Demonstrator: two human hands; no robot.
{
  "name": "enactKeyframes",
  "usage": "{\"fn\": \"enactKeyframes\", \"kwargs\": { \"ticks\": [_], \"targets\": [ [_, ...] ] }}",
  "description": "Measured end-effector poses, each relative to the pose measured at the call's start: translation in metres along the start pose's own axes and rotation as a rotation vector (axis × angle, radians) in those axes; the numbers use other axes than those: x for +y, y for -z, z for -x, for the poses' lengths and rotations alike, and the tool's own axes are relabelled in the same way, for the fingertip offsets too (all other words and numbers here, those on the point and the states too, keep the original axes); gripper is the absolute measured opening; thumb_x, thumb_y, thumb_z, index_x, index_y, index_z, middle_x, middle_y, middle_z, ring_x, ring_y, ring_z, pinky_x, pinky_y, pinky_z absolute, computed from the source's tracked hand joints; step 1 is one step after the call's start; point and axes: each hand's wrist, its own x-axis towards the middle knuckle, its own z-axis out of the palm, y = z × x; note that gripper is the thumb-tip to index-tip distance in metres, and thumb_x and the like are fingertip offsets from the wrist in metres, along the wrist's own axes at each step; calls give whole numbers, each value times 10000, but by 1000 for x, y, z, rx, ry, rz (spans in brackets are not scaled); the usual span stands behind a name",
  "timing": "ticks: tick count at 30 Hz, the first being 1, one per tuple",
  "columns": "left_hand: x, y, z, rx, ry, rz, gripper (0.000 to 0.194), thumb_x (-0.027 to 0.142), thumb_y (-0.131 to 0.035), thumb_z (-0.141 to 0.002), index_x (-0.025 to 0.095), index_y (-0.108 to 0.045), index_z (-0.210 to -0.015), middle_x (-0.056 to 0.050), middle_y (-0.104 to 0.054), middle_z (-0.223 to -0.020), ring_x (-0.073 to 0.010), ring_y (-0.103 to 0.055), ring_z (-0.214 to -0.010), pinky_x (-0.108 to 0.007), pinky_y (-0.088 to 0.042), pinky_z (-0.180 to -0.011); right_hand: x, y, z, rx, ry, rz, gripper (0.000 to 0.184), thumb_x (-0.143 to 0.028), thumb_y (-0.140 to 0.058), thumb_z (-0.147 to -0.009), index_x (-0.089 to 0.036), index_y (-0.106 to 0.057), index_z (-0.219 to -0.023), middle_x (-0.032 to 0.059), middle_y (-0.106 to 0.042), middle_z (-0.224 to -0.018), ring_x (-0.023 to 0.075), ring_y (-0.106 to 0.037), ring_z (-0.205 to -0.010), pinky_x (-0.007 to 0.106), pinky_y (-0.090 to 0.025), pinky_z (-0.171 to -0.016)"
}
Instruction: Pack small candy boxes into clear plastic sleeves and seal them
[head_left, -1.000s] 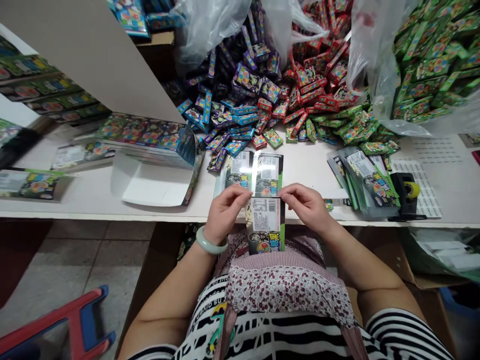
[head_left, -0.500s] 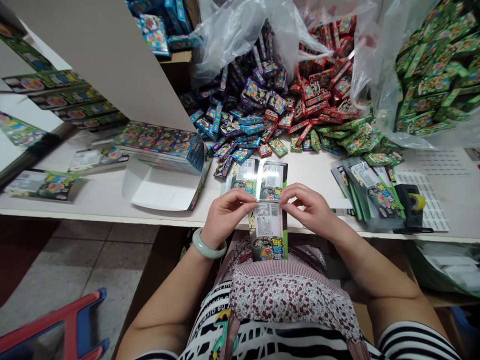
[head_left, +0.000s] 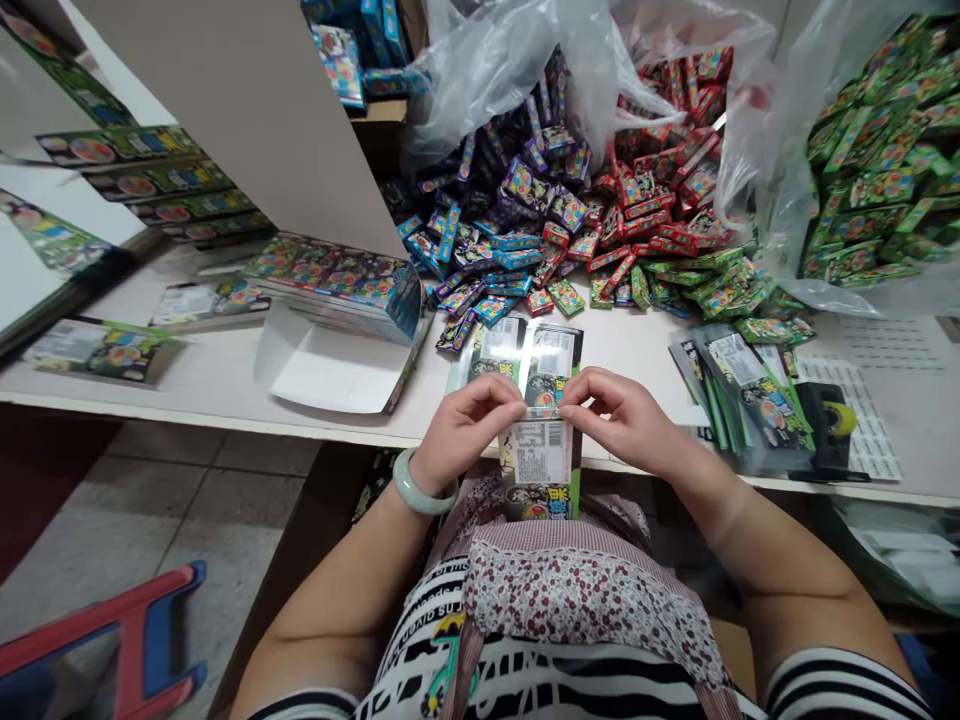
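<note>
A printed candy packet [head_left: 541, 458] with a white text label hangs over the table's front edge, against my apron. At its top left corner, the thumb and fingers of my left hand [head_left: 474, 425] are closed in a pinch. My right hand [head_left: 621, 420] pinches the top right corner the same way. A glossy transparent strip runs along the packet's top edge between my fingertips. Just beyond my hands, two more such packets [head_left: 555, 348] lie side by side on the table, partly covered by the fingers.
Small purple, red, blue and green candy boxes [head_left: 517, 258] are heaped at the back, spilling from plastic bags [head_left: 517, 65]. On the right are stacked packets [head_left: 757, 385], a tape dispenser [head_left: 831, 425] and a sticker sheet [head_left: 877, 430]. An open display carton [head_left: 337, 370] stands left.
The view has shifted slightly, so the table contents appear a little further right. Both hands keep their pinch on the packet's top edge, with hardly any movement.
</note>
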Motion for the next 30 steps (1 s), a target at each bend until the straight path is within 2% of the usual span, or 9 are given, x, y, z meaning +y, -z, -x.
{"fn": "enactKeyframes", "kwargs": {
  "ticks": [4, 7, 10, 16, 19, 23, 25, 28, 30],
  "targets": [
    [-6, 8, 11, -98, -60, 54, 37, 216, -676, -885, 218, -704, -910, -47, -710, -948, -152, -672, -949, -325, -558, -877, 4, -2, 11, 3, 229, 87, 39, -247, -624, -923, -209, -615, -930, 54, -648, -981, 156, -622, -917, 290, -514, -705],
    [-14, 5, 18, -96, -54, 111, 140, 209, -705, -868, 228, -696, -1006, -50, -718, -974, -157, -687, -958, -326, -575, -877, 9, -5, 18, 46, 285, 130, 32, -193, -599, -933, -222, -595, -947, 49, -639, -993, 162, -620, -939, 333, -523, -777],
    [-21, 0, 21, -39, -40, 138, 214, 236, -718, -864, 241, -676, -1074, -45, -718, -979, -156, -693, -930, -329, -585, -855, 14, -8, 21, 94, 278, 107, 53, -183, -594, -934, -234, -584, -938, 37, -635, -983, 159, -619, -926, 341, -522, -780],
    [-26, -3, 15, -32, -65, -2, 74, 254, -725, -854, 211, -677, -889, -34, -696, -873, -147, -666, -866, -318, -562, -819, 21, -31, 23, 251, 212, 56, 33, -217, -565, -938, -236, -581, -915, 39, -630, -956, 173, -621, -932, 368, -526, -817],
    [-29, -3, 13, 28, -45, -79, 107, 274, -729, -843, 211, -677, -914, -19, -674, -851, -140, -651, -830, -288, -553, -764, 25, -33, 24, 209, 135, -7, 100, -262, -521, -952, -236, -593, -1017, 76, -639, -1078, 195, -616, -1059, 370, -535, -861],
    [-40, 2, 11, 133, -46, -157, 122, 281, -753, -811, 225, -700, -905, -21, -694, -885, -168, -663, -917, -321, -556, -845, 46, 10, 43, 138, 57, 26, 397, -332, -590, -914, -263, -509, -1297, 96, -582, -1344, 222, -567, -1216, 392, -509, -959],
    [-47, 5, 10, 175, -32, -151, 124, 262, -772, -788, 228, -702, -885, -19, -706, -888, -174, -671, -938, -334, -557, -872, 63, 43, 61, 191, -15, 234, 338, -325, -613, -899, -254, -560, -1225, 89, -633, -1256, 241, -580, -1179, 433, -467, -1006],
    [-54, 6, 8, 207, -8, -133, 137, 226, -789, -762, 220, -706, -871, -12, -708, -899, -155, -678, -922, -308, -554, -865, 91, 79, 83, 60, -159, 578, 301, -232, -664, -835, -212, -616, -1132, 116, -667, -1191, 294, -573, -1176, 476, -417, -1024],
    [-55, 3, 7, 202, 2, -121, 145, 209, -790, -755, 217, -711, -877, -9, -705, -911, -139, -676, -914, -286, -546, -861, 107, 89, 86, -27, -228, 696, 338, -167, -651, -815, -191, -617, -1151, 133, -667, -1216, 306, -568, -1191, 463, -405, -1016]
  ]
}}
